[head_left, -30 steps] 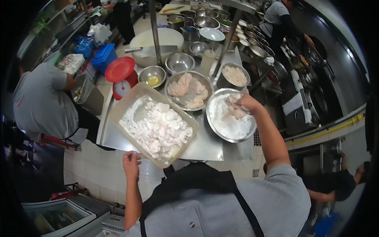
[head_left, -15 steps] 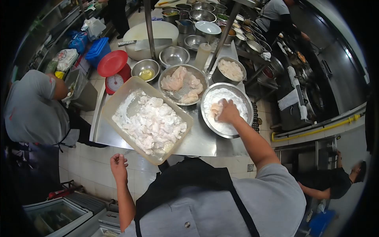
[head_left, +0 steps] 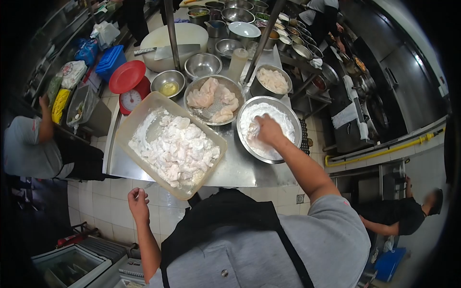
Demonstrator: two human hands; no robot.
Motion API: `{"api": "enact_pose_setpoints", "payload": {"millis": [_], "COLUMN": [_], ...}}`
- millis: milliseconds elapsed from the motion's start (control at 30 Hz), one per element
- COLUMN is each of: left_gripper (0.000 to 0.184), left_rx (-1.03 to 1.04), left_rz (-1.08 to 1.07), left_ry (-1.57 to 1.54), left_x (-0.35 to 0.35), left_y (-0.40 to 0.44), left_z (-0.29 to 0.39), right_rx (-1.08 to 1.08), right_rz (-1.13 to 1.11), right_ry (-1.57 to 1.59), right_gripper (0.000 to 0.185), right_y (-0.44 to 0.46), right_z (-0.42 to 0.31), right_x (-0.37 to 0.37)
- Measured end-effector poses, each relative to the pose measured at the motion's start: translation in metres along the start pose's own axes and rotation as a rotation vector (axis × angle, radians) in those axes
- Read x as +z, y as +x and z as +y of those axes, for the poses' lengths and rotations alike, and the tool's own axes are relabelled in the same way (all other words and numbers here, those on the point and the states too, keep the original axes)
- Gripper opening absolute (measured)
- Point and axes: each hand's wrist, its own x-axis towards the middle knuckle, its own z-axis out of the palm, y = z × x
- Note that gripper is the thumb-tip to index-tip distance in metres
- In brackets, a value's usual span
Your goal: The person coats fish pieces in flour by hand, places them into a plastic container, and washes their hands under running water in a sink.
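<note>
My right hand (head_left: 267,129) is down in the steel bowl of white flour (head_left: 289,115), its fingers closed on a piece of meat that is partly hidden by flour and blur. Left of that bowl, a steel bowl (head_left: 188,89) holds raw meat pieces (head_left: 201,94). A plastic tub (head_left: 126,138) full of flour-coated pieces (head_left: 185,151) lies tilted across the steel table's corner. Below the tub, off the table, my left hand (head_left: 139,203) hangs in the air with fingers curled, nothing visible in it.
A red scale (head_left: 128,86), an oil bowl (head_left: 168,84), a squeeze bottle (head_left: 237,64) and a cleaver (head_left: 177,51) on a round white board stand behind. A metal post (head_left: 172,36) rises there. Co-workers are at left (head_left: 29,146), right (head_left: 394,216) and the stove.
My right hand has gone from above the flour, holding the meat piece, down into it. My left hand stays beside the table. The co-worker at left has moved an arm up.
</note>
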Motion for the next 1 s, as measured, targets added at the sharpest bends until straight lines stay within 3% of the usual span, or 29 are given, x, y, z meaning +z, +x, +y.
{"api": "enact_pose_setpoints", "payload": {"millis": [33, 133, 167, 233, 333, 367, 467, 533, 600, 633, 667, 767, 867, 933, 1000], "left_gripper": [0.035, 0.035, 0.035, 0.035, 0.036, 0.037, 0.037, 0.038, 0.039, 0.039, 0.039, 0.04, 0.041, 0.041, 0.042], "left_rx": [0.004, -0.035, -0.036, -0.073, -0.102, -0.126, -0.168, -0.165, -0.167, -0.158, -0.163, -0.112, -0.02, -0.004, -0.118], "left_rz": [-0.003, 0.038, 0.046, 0.059, 0.062, 0.061, 0.045, 0.062, 0.066, 0.069, 0.057, 0.042, 0.042, 0.047, 0.077], "left_ry": [0.001, 0.015, 0.017, 0.006, 0.029, 0.062, 0.147, 0.164, 0.188, 0.182, 0.178, 0.23, 0.321, 0.351, 0.258], "left_x": [-0.001, -0.009, -0.014, -0.019, -0.019, -0.019, -0.028, -0.032, -0.038, -0.037, -0.036, -0.038, -0.057, -0.056, -0.06], "left_y": [0.001, 0.0, -0.001, 0.004, 0.003, 0.003, 0.002, -0.001, -0.001, 0.0, 0.0, 0.01, 0.026, 0.018, 0.009], "left_z": [-0.001, -0.005, -0.009, -0.021, -0.034, -0.039, -0.058, -0.066, -0.071, -0.071, -0.071, -0.099, -0.121, -0.127, -0.109], "right_rx": [-0.036, -0.073, -0.08, 0.012, 0.071, 0.021, 0.055, 0.017, -0.117, -0.084, -0.107, -0.134, -0.033, -0.075, 0.098], "right_rz": [0.182, -0.005, -0.008, -0.192, -0.103, -0.049, 0.019, 0.06, -0.079, -0.067, -0.023, -0.026, -0.012, 0.13, -0.08], "right_ry": [-0.082, 0.132, 0.135, -0.127, 0.067, 0.168, 0.081, 0.157, 0.314, 0.129, -0.024, 0.076, 0.134, 0.223, 0.522], "right_gripper": [0.066, 0.091, 0.091, 0.101, 0.098, 0.092, 0.086, 0.091, 0.097, 0.101, 0.1, 0.085, 0.076, 0.063, 0.067], "right_y": [0.001, -0.002, -0.004, -0.015, -0.009, -0.005, -0.005, -0.009, -0.017, -0.019, -0.019, -0.008, -0.002, -0.002, -0.018], "right_z": [0.005, 0.036, 0.038, 0.028, 0.034, 0.037, 0.029, 0.034, 0.031, 0.018, 0.014, 0.025, 0.038, 0.051, 0.036], "right_x": [-0.003, -0.023, -0.024, -0.033, 0.026, 0.028, -0.004, -0.017, -0.028, -0.023, -0.002, 0.031, 0.0, -0.023, -0.07]}}
